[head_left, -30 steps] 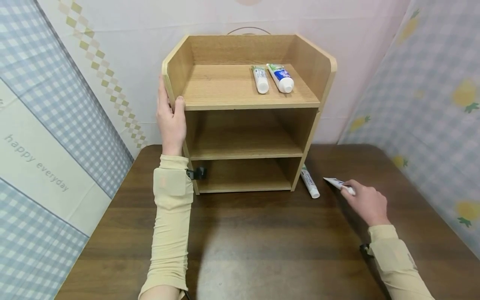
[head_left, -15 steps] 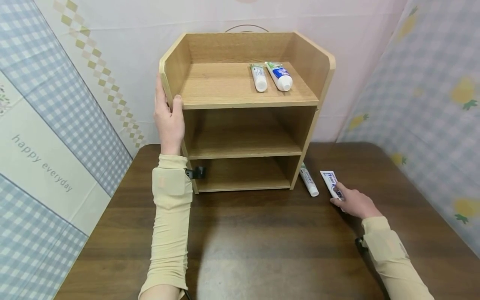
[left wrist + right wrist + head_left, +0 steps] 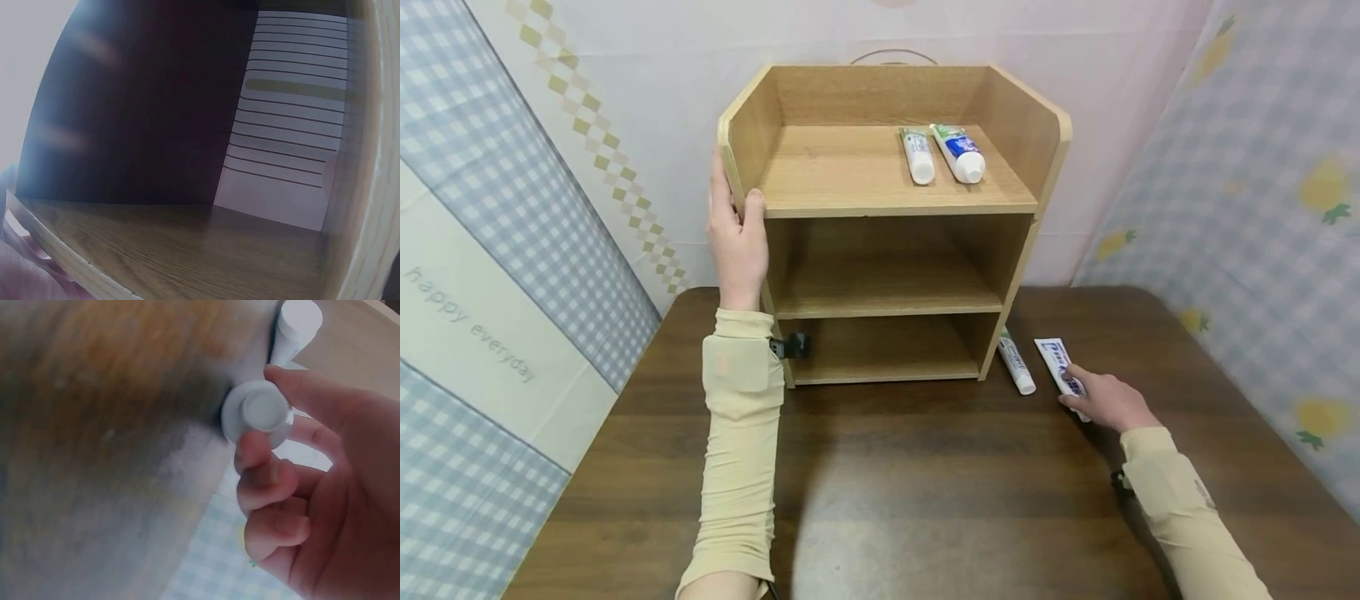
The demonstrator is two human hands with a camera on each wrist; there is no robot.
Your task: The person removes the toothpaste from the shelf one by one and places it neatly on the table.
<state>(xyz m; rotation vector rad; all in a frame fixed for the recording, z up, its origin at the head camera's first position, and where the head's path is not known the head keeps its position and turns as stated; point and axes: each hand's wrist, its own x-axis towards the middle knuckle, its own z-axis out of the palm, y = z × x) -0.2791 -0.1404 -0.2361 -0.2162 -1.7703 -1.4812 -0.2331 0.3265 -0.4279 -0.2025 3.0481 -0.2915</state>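
A wooden shelf unit (image 3: pixel 895 208) stands on the dark table. My left hand (image 3: pixel 739 250) holds its left side panel near the top board, with the thumb on the front and the fingers along the outer face. To the right of the unit, my right hand (image 3: pixel 1108 400) pinches a white and blue toothpaste tube (image 3: pixel 1054 360) near its cap end, low over or on the table. In the right wrist view, thumb and fingertips meet round that tube's white capped end (image 3: pixel 257 412). A second toothpaste tube (image 3: pixel 1017 364) lies beside the unit's right foot, its far end hidden.
Two more toothpaste tubes, a slimmer white one (image 3: pixel 917 157) and a blue and white one (image 3: pixel 959 153), lie on the top board. Below it are a middle shelf (image 3: pixel 895 292) and a bottom shelf (image 3: pixel 887 354). Patterned cloth (image 3: pixel 1247 167) hangs around the table (image 3: pixel 925 492).
My right hand has moved slightly left with the toothpaste tube and turned it, so its printed face now shows. The left hand keeps its place on the shelf unit.
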